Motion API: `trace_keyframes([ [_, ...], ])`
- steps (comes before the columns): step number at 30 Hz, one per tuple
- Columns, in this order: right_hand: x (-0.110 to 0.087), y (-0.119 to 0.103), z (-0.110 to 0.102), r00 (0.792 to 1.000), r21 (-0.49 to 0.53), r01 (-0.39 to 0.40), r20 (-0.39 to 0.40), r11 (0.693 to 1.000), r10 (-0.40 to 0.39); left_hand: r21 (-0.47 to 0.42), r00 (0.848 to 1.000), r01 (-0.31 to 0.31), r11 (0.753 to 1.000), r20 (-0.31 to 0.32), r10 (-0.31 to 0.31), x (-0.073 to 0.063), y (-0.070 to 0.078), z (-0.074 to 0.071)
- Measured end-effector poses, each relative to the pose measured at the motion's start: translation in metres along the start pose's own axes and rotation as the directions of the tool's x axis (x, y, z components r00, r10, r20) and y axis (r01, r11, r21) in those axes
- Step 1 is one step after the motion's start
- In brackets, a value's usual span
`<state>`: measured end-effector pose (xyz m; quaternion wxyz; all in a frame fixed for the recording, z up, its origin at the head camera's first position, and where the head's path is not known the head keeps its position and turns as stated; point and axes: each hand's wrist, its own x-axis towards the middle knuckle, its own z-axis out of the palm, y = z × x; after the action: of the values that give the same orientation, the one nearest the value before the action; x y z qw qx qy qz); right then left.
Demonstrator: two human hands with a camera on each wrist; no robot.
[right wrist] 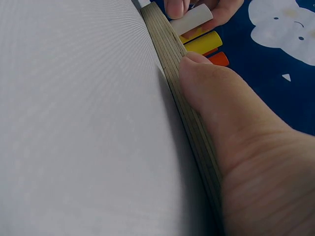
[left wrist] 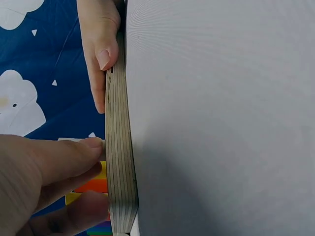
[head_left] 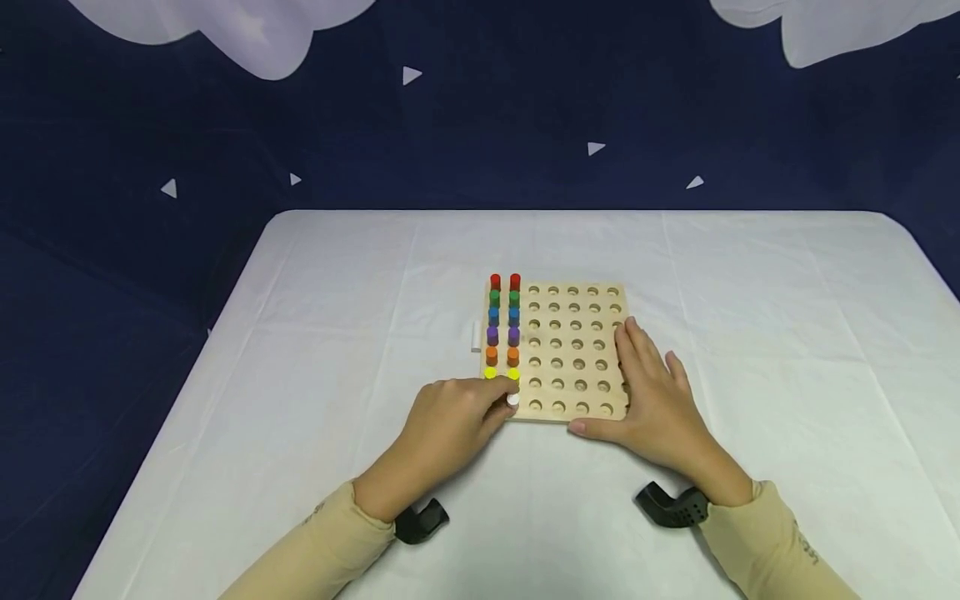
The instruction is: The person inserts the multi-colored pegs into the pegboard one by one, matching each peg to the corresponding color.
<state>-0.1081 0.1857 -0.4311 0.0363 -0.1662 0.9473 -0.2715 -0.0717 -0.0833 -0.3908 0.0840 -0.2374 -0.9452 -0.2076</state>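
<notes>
A wooden pegboard lies on the white table. Its two leftmost columns hold coloured pegs in matching pairs: red, green, blue, purple, orange and yellow from the far end. At the near end of the second column, my left hand pinches a white peg between thumb and index finger. The right wrist view shows this white peg standing at the board beside a yellow peg. My right hand rests against the board's near right corner, fingers straight along the right side and thumb at the front edge.
A small white strip lies against the board's left side. Rows of bare holes fill the board's middle and right columns. Behind the table hangs a dark blue cloth with white clouds and triangles. Black wrist devices sit at both cuffs.
</notes>
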Motion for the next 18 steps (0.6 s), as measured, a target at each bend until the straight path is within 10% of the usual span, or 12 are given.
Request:
trace_keyframes([
  [11,0.002,0.0,0.0,1.0,-0.009,0.002,-0.002,1.0,-0.002,-0.074,0.994,0.09,0.993,-0.055,-0.094,0.005,-0.02,-0.021],
  [18,0.0,-0.002,0.0,1.0,-0.008,-0.008,0.009,1.0,0.009,-0.044,0.913,0.391,0.919,0.146,-0.381,0.027,-0.039,-0.018],
])
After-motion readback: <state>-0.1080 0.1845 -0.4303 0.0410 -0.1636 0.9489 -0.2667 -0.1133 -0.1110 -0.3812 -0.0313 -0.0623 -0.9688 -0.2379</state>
